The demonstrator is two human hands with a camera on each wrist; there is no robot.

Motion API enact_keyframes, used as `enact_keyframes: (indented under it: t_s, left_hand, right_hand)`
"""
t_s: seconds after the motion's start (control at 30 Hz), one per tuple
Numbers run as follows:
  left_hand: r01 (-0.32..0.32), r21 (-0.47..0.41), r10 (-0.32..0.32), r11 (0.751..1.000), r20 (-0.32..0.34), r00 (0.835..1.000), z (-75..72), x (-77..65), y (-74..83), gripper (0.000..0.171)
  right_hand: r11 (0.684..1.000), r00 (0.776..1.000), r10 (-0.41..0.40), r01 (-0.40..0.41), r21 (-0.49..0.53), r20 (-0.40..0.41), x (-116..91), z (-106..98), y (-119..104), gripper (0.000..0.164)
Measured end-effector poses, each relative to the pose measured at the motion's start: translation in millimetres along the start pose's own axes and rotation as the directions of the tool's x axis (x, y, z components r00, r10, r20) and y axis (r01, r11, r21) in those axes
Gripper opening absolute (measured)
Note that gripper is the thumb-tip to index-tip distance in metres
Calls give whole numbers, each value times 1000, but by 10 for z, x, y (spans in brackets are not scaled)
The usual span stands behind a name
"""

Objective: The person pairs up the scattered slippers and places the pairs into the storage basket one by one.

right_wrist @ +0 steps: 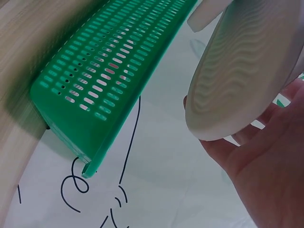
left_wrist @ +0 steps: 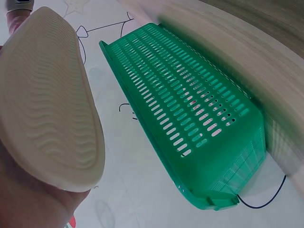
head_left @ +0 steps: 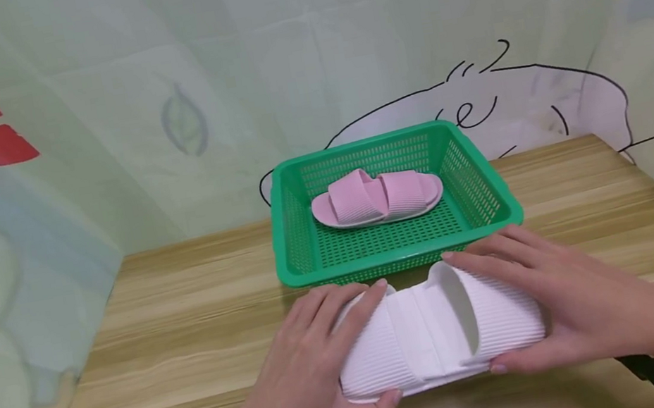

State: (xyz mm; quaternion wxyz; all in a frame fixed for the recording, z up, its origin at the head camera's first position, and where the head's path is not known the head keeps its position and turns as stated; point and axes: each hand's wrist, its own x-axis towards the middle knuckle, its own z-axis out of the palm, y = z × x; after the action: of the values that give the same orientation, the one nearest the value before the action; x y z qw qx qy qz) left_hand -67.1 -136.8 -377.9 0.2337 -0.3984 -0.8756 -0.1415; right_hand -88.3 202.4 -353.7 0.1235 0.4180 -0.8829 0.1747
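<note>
A pair of white slide slippers (head_left: 417,336), fitted into each other with ribbed straps at opposite ends, is held up in front of the basket. My left hand (head_left: 308,367) grips the left end, thumb at the near edge and fingers over the strap. Around the right end curls my right hand (head_left: 563,298), its thumb low on the near edge. Both wrist views show a pale sole (left_wrist: 50,99) with wavy tread. Just beyond stands a green perforated basket (head_left: 399,255), where a pair of pink slippers (head_left: 355,199) lies nested in the same way.
The basket rests on a wood-grain table (head_left: 190,311). Behind the table hangs a pale backdrop sheet (head_left: 113,109) printed with cartoon outlines and coloured letters. The table's left and right edges meet this sheet.
</note>
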Motion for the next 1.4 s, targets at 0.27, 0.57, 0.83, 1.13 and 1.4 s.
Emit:
enact_keyframes:
  t_s: [0.27, 0.57, 0.83, 1.13, 1.4]
  left_hand:
    - [-24, -6, 24, 1000, -6, 1000, 11, 25, 8, 104]
    - [-35, 14, 35, 999, -6, 999, 2, 53, 2, 101]
    - [-42, 2, 42, 999, -4, 999, 2, 85, 4, 98]
    - [-55, -21, 55, 998, -16, 998, 11, 108, 7, 97]
    - [-66, -38, 66, 997, -22, 998, 11, 140, 8, 98]
  right_hand:
    - [1000, 1000, -3, 3, 2, 12, 16, 8, -15, 104]
    - [999, 999, -35, 35, -14, 1, 62, 12, -46, 94]
    - [998, 998, -57, 56, -19, -21, 109, 47, -71, 91]
    - [997, 995, -79, 78, -23, -57, 142, 69, -94, 90]
    - [996, 993, -85, 84, -13, -79, 150, 80, -112, 89]
